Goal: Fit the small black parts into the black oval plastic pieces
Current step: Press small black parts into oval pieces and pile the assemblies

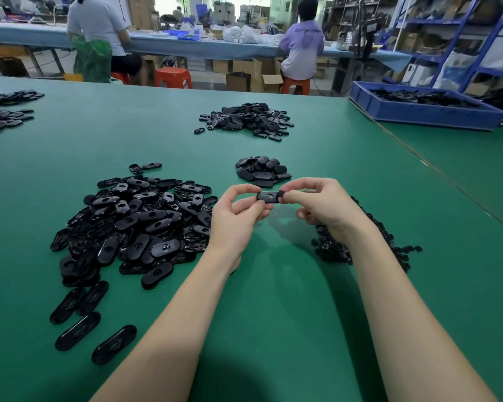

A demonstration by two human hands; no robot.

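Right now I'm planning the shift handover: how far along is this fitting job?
Likely done: the small stack beyond the hands, though I can't confirm it. In hand: the left hand and right hand pinch one oval piece between them. Left: the big pile of ovals and the small parts under the right wrist. Most remains.

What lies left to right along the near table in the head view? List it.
Big pile of oval pieces → left hand → held oval piece → right hand → heap of small black parts.
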